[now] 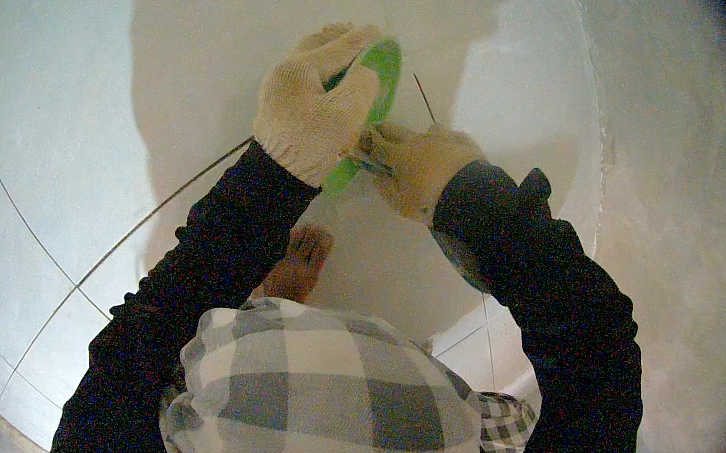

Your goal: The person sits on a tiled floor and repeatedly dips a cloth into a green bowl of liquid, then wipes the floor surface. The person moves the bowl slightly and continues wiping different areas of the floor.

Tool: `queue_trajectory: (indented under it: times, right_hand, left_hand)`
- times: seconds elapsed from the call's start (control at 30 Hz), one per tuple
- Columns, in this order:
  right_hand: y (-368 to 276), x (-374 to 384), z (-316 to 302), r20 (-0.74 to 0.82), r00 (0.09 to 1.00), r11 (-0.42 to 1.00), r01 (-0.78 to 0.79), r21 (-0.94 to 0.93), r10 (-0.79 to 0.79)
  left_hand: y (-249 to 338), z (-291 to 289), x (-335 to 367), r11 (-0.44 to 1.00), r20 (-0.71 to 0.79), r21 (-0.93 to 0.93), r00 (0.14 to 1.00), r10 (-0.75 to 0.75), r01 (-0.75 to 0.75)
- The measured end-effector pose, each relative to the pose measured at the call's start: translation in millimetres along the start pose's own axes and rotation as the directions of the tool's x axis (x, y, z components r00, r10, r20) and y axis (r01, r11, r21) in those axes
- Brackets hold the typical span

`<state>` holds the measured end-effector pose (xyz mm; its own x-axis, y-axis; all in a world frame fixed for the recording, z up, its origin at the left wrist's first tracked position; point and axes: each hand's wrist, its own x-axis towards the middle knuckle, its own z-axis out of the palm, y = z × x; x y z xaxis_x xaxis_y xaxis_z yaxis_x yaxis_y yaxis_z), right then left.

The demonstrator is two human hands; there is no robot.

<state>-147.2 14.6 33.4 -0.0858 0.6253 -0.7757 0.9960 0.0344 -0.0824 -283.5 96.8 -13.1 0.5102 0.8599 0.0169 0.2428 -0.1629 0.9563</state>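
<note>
Both my hands wear cream knitted work gloves and meet in front of me over the tiled floor. My left hand (320,95) is closed around a bright green, thin, rounded piece (389,68), seen nearly edge-on; its kind cannot be made out. Close against its right side, my right hand (421,164) is closed with its fingertips on a small greyish piece (371,165), which looks hard and is mostly covered by the glove. Where the two hands meet, the left glove hides part of the green piece.
Pale floor tiles (19,159) with dark joints lie below, under a broad shadow. A rough plastered wall (677,183) rises on the right. A bare foot (299,264) shows below my hands, beside my checked clothing (335,395). A thin dark line (423,96) runs above my right hand.
</note>
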Motion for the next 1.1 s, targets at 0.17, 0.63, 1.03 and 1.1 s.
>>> queue_trajectory:
  times: [0.17,0.63,1.03,1.1]
  right_hand:
    - [65,6,16,0.39,0.884,0.545,-0.2,0.814,-0.259]
    - [89,-29,35,-0.051,0.873,0.291,-0.106,0.951,0.486]
    - [60,-36,57,0.094,0.927,0.901,-0.376,0.216,0.364]
    - [75,-41,56,-0.022,0.964,0.952,-0.258,0.164,0.265]
  left_hand:
    - [-16,-8,1,0.995,-0.019,0.045,0.995,0.094,-0.093]
    - [-43,-71,9,0.903,-0.372,-0.428,0.905,-0.208,0.031]
    - [-52,-58,-3,0.976,-0.267,0.187,0.95,0.16,-0.112]
    - [-55,-63,-3,0.988,-0.303,0.132,0.946,0.114,-0.077]
